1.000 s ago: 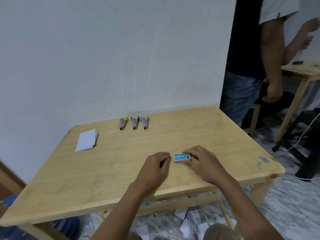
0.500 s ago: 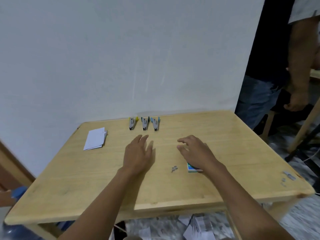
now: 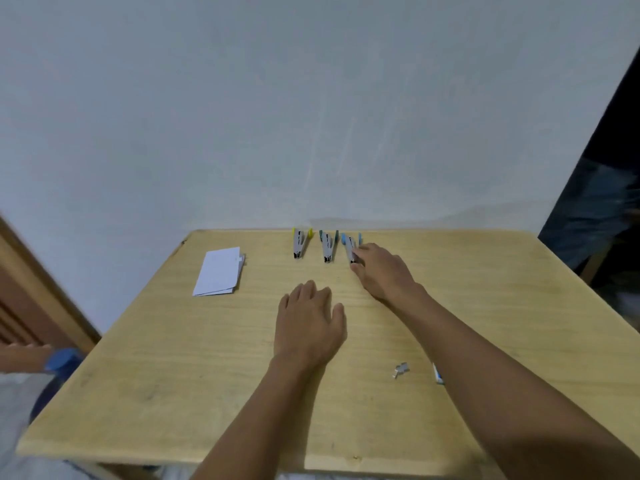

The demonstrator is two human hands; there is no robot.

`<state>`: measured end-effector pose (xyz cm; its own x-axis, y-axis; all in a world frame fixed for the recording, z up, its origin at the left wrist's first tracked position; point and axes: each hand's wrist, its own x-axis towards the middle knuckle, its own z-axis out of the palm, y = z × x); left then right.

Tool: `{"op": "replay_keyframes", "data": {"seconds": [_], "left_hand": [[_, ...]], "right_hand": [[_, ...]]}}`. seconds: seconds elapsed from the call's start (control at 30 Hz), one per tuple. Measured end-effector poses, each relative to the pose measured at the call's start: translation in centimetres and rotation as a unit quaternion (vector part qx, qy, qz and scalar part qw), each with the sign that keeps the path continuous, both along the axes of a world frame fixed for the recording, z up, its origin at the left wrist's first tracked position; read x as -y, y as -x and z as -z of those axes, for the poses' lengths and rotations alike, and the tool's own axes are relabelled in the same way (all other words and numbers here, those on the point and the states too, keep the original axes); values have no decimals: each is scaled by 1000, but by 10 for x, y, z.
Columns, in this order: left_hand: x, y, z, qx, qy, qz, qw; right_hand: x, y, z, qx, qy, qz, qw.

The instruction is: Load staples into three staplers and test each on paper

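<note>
Three small staplers lie in a row at the far edge of the wooden table (image 3: 173,375): a yellow stapler (image 3: 300,244), a green stapler (image 3: 328,247) and a blue stapler (image 3: 347,243). My right hand (image 3: 381,271) reaches across to the blue stapler, its fingers and thumb closing round the near end. My left hand (image 3: 308,323) lies flat with its fingers straight and holds nothing. A small clump of loose staples (image 3: 401,370) sits near my right forearm. The staple box (image 3: 438,374) is mostly hidden under that forearm. A stack of white paper (image 3: 220,271) lies at the far left.
A white wall stands right behind the table. Another person in dark jeans (image 3: 602,209) stands past the table's right side. A wooden door frame (image 3: 41,282) and a blue object (image 3: 60,358) are at the left.
My right hand left the staple box and reached forward to the blue stapler. My left hand stayed flat on the table. The camera turned left, so the other person slid to the frame's edge.
</note>
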<state>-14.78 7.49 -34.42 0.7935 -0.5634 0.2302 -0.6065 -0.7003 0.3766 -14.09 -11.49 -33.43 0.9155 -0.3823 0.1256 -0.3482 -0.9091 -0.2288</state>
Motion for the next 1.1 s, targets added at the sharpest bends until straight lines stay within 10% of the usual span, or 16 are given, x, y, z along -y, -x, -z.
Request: {"op": "replay_keyframes", "data": {"seconds": [0.4, 0.63, 1.1], "left_hand": [[-1, -3, 1, -17, 15, 2, 1000], [-3, -2, -4, -13, 8, -4, 1000], [-21, 25, -14, -83, -26, 34, 996]], "right_hand": [[-2, -12, -4, 29, -21, 55, 998], [-27, 102, -23, 56, -144, 61, 986], [-59, 201, 1, 23, -96, 82, 992]]}}
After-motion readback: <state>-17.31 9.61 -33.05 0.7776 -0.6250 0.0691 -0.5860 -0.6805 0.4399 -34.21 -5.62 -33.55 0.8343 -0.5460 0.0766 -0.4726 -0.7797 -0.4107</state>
